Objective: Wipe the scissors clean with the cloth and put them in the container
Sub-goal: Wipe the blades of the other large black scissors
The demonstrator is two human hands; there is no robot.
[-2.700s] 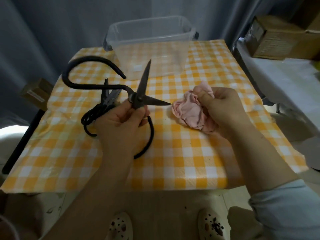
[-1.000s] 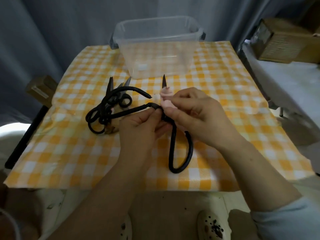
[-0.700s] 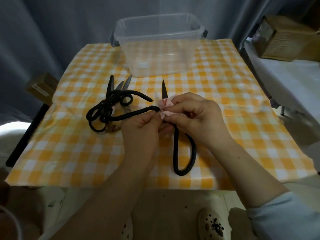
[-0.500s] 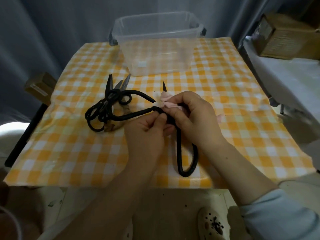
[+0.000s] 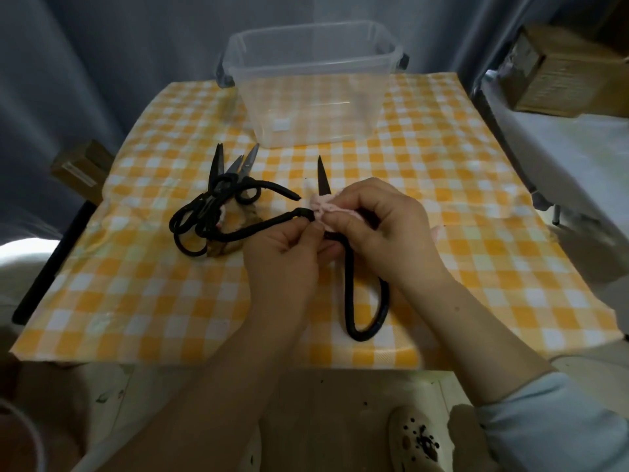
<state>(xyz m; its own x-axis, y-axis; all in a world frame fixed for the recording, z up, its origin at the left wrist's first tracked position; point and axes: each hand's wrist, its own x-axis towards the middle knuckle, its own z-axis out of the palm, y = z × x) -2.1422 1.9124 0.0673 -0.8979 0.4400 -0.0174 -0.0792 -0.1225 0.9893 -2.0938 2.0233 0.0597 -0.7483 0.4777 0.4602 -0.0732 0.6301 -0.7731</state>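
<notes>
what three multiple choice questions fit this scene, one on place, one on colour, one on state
1. Where is the container? A far end of the table B near edge C floor
2. The cloth is A blue B pink C green
3. The big scissors are A in the container B lying untouched C gripped by the left hand, with the right hand holding the cloth on them

A: it stands at the table's far end. B: pink shows at the fingers. C: both hands are on them.
</notes>
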